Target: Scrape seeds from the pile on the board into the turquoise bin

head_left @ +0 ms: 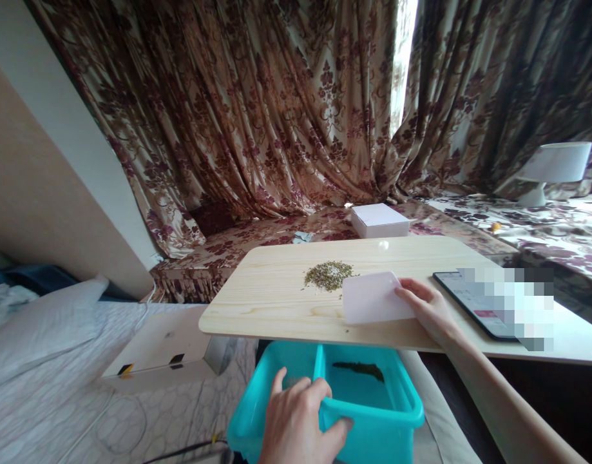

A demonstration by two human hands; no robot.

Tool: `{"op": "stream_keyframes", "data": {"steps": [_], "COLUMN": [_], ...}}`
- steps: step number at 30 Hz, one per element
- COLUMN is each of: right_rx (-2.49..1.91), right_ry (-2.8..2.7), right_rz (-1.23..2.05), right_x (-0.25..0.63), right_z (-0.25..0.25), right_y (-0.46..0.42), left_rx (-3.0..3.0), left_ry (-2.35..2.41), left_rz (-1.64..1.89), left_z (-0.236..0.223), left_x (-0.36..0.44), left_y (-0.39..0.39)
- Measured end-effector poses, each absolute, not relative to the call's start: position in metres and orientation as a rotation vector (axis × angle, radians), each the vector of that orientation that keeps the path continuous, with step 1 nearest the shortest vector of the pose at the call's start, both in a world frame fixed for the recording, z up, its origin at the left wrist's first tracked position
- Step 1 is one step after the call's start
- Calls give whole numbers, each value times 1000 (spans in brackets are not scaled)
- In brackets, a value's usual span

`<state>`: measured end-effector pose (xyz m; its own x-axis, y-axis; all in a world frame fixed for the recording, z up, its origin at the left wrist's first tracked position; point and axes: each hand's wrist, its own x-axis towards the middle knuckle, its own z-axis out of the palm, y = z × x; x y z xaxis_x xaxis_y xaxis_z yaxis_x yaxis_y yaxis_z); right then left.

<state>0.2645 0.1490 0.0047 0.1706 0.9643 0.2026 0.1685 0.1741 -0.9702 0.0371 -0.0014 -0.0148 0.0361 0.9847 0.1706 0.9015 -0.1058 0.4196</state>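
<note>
My right hand (429, 309) pinches a thin white plastic card (375, 298) by its right edge, tilted over the light wooden tabletop (271, 290). Just beyond the card's left end lies a loose pile of small green and white grains (329, 275). Below the table's near edge is a turquoise two-compartment bin (411, 412). My left hand (303, 419) grips its near rim by the divider, thumb outside and fingers over the top. Dark green grains (358, 370) lie in the right compartment; my hand partly hides the left one.
A tablet (474, 303), its screen partly blurred, lies to the right on the table. Behind stands a white box (380, 219) on the patterned cover. A larger white box (165, 345) and a cable (184, 449) are on the bed at left. A lamp (556, 164) stands far right.
</note>
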Motion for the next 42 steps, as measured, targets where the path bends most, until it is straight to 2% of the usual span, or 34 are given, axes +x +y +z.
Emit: {"op": "stream_keyframes", "data": {"steps": [22, 36, 42], "right_rx": [-1204, -1237, -1175], "right_ry": [-1337, -1241, -1276], "right_rz": [1059, 778, 839], "right_x": [267, 269, 270], "right_z": [-1, -15, -21], "right_y": [152, 165, 171], "left_rx": [2079, 2060, 2068], "left_ry": [1963, 1975, 2004], "left_rz": [580, 586, 566], "left_z": [-13, -15, -18], "left_x": [36, 33, 31], "left_y": [-1, -1, 0]}}
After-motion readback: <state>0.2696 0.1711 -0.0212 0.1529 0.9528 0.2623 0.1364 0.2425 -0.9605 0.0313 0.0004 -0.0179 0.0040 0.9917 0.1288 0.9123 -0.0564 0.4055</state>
